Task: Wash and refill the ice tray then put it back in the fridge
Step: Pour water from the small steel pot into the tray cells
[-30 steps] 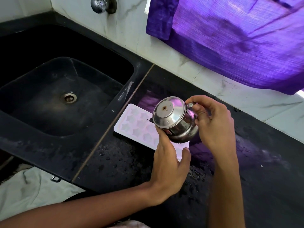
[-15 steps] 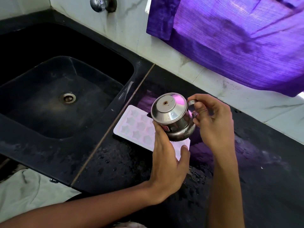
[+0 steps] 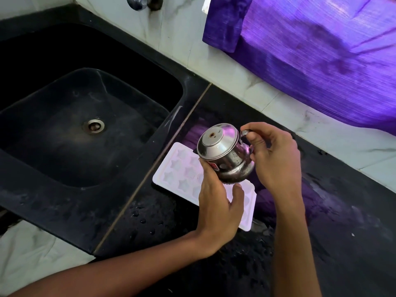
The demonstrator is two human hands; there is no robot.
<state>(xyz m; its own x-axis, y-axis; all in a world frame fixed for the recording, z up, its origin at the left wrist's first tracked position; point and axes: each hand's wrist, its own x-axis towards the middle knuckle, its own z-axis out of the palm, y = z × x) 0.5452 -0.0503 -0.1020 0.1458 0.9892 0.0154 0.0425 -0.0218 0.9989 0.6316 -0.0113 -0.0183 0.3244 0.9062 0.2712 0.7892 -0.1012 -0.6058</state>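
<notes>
A white ice tray (image 3: 182,179) with star-shaped cells lies flat on the black table (image 3: 334,221), just right of the thin seam that separates it from the black sink (image 3: 70,129) filling the left half of the frame. Its near right end is partly hidden behind the left hand (image 3: 216,209). Above the middle of the tray, a small lidded steel kettle (image 3: 225,153) is held tilted, its domed lid facing the upper left of the frame and a red label showing low on its side. The right hand (image 3: 276,159) has its grip closed on the kettle's handle at the kettle's right side, fingers curled round it. The left hand's grip is on the kettle's lower body, fingers pressed against the near left side and thumb under the base. Whether water is running out cannot be told. Water drops bead on the table below and left of the tray. The sink's round metal drain (image 3: 93,126) sits at its centre. At the top edge a chrome tap fitting (image 3: 137,2) juts from the white marbled wall, and a purple cloth (image 3: 321,56) hangs across the upper right.
</notes>
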